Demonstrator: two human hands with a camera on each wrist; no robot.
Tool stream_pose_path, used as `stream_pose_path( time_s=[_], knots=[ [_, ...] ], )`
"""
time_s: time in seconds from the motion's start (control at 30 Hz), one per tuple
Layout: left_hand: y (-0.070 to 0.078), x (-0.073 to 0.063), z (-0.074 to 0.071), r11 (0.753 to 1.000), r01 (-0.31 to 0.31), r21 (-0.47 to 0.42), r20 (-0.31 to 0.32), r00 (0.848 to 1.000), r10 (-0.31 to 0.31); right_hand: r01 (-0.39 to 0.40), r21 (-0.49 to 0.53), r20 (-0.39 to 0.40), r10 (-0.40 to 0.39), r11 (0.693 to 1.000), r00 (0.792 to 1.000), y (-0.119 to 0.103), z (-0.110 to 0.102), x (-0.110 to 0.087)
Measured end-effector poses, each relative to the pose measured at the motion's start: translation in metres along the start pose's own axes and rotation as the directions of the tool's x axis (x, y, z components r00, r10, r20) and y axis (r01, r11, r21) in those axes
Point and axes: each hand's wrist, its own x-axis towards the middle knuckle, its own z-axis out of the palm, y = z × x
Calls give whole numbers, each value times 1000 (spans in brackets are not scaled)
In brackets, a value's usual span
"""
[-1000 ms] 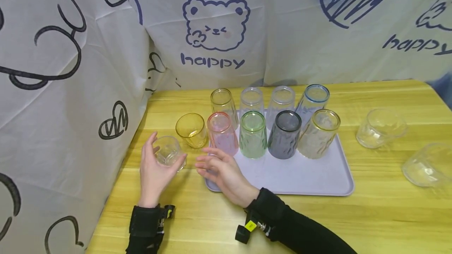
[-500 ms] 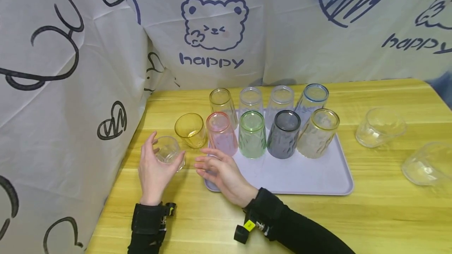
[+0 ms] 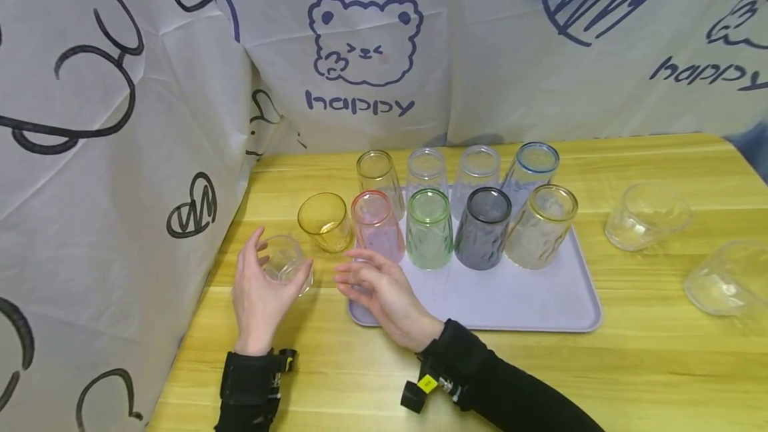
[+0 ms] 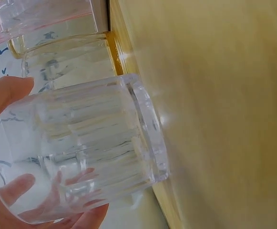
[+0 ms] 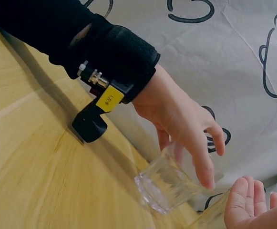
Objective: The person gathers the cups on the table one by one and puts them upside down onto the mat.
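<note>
My left hand (image 3: 263,295) grips a clear glass tumbler (image 3: 284,260) at the left of the table, thumb on one side and fingers on the other. In the left wrist view the tumbler's (image 4: 88,138) thick base is close over the wood and its mouth lies toward the palm. My right hand (image 3: 384,295) hovers over the tray's left front corner, fingers loosely bent, holding nothing. Just behind the clear tumbler stands an amber glass (image 3: 327,227), mouth up. Nearest the right fingertips on the tray is a pink glass (image 3: 381,235).
The lilac tray (image 3: 480,305) bears two rows of upside-down glasses, among them a green glass (image 3: 429,235), a grey glass (image 3: 483,235) and a blue-rimmed glass (image 3: 534,169). Two clear glasses (image 3: 639,222) stand to the right. A printed white cloth (image 3: 372,125) hangs behind and at left.
My left hand has shifted slightly toward me with the clear tumbler in its grip. My right hand has stayed nearly in place.
</note>
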Motion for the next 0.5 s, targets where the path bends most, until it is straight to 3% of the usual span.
stream_pose_path(
  time_s=[0.3, 0.5],
  knots=[
    [8, -5, -6, 999, -1, -43, -12, 1000, 1, 4, 2, -12, -4, 1000, 1000, -2, -7, -2],
    [22, -8, -13, 990, 0, -138, -5, 1000, -1, 46, -60, -11, -47, 997, 999, -7, -15, -6]
  ],
)
